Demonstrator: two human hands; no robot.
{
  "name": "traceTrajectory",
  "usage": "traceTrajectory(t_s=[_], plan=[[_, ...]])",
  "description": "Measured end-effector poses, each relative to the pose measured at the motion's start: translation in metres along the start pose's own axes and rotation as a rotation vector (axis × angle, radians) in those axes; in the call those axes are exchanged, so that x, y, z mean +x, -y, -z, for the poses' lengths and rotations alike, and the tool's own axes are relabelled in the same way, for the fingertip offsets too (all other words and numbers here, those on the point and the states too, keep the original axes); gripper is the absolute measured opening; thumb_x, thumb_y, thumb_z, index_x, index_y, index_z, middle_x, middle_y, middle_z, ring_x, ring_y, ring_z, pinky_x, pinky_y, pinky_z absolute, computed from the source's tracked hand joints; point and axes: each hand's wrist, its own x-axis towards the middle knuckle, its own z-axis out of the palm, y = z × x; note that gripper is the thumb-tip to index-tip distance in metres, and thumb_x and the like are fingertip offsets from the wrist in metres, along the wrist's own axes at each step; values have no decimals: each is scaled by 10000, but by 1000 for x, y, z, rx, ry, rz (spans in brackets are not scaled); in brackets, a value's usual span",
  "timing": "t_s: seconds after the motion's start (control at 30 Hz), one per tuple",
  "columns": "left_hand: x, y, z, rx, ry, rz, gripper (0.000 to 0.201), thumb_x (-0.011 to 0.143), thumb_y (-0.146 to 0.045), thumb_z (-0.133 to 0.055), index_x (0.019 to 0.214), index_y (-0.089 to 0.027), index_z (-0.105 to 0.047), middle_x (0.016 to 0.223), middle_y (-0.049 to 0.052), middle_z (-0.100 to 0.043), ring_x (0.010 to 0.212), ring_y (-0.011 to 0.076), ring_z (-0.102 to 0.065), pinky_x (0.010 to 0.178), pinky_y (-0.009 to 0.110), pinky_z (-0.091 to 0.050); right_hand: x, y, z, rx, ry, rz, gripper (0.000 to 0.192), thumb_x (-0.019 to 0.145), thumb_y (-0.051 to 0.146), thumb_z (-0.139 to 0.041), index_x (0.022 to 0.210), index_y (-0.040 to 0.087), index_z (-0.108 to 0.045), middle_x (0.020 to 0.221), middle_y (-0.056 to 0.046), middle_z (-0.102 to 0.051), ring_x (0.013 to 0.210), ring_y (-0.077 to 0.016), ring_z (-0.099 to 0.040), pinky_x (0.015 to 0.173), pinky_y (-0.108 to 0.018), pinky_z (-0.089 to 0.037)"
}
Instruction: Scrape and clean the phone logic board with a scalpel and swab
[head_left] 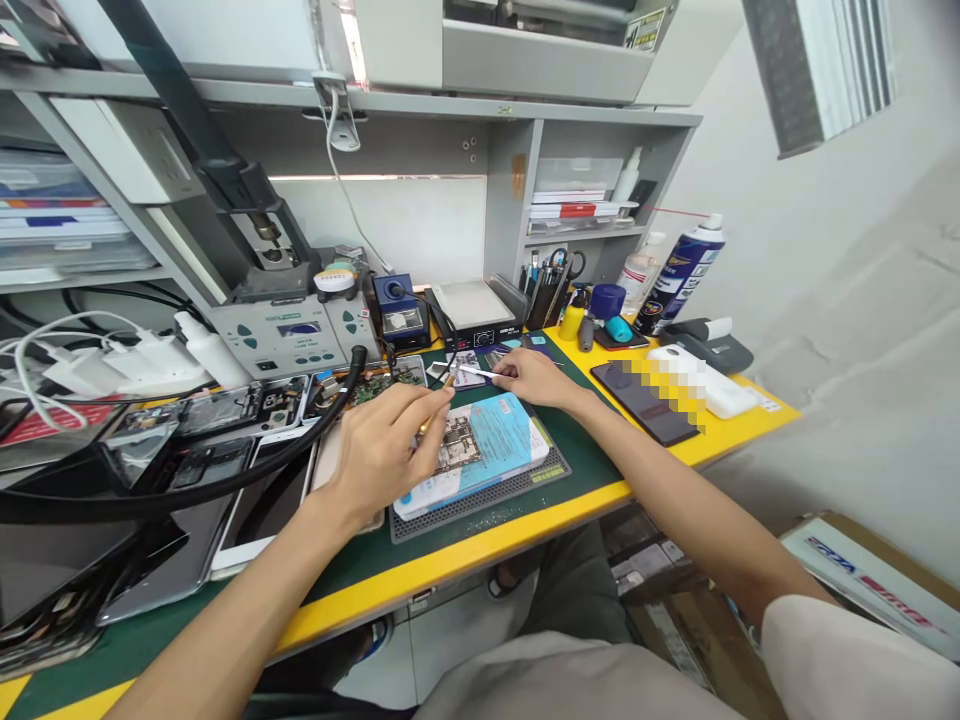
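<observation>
Mid-repair, by the look of it: opened phone (469, 447) on grid mat (480, 495) at six o'clock, boards exposed. Left hand (382, 440) pinching a yellow-handled tool (436, 402); right hand (534, 377), at twelve o'clock, gripping tweezers (474, 371). Reassembly apparently not yet begun.

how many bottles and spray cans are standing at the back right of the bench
3: a blue and white spray can by the wall, a clear bottle just left of it, and a small yellow bottle near the pen holder. More may be hidden behind.
</observation>
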Motion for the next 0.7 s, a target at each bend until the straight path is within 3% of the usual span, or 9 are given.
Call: traceTrajectory(t_s=[0.23,0.7], plan=[[-1,1,-2,-13,-15,-33,168,967,-90,-648,1118,-155,-683,963,90,-781,842,215,-756,726,320,-604,1,-2,-2,-12,-19,17,305,1038,374,-687,1259,164,-682,1248,-94,-703,1058,-245,-711,913,-453,-617],[2,2,0,27,-67,-23,145,992,-80,-638,1120,-139,-676,983,39,-742,829,158,-719,696,279,-607,-2,-4,-5,-51,-105,45,301,1038,364,-687,1266,167,-678,1249,-95,-702,1049,-238,-712,906,-448,-620]])
